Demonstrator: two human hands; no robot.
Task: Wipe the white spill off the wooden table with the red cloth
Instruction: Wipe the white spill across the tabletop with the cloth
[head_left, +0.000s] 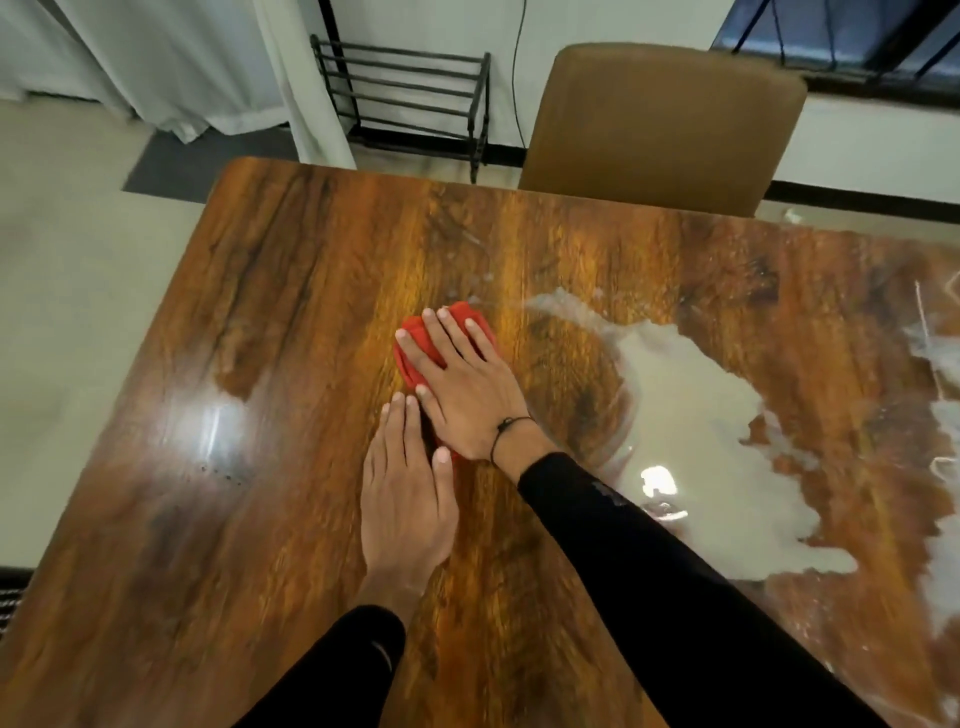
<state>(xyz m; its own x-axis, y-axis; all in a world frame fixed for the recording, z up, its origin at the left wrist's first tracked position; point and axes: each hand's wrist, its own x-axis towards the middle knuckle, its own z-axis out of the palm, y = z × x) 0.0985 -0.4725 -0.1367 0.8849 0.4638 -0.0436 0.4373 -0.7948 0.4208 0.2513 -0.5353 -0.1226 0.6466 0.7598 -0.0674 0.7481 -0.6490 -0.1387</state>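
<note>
A folded red cloth (415, 345) lies on the wooden table (291, 291) near its middle. My right hand (462, 384) presses flat on the cloth with straight, spread fingers and covers most of it. My left hand (405, 499) rests flat on the table just below, fingertips at the cloth's near edge. A wide white spill (696, 415) spreads over the table to the right of the cloth, a short gap away. More white streaks (940, 364) reach the right edge.
A brown padded chair (660, 130) stands at the table's far side. A black metal rack (405, 98) and white curtains (171, 67) are by the back wall. The table's left edge runs diagonally beside pale floor (78, 291).
</note>
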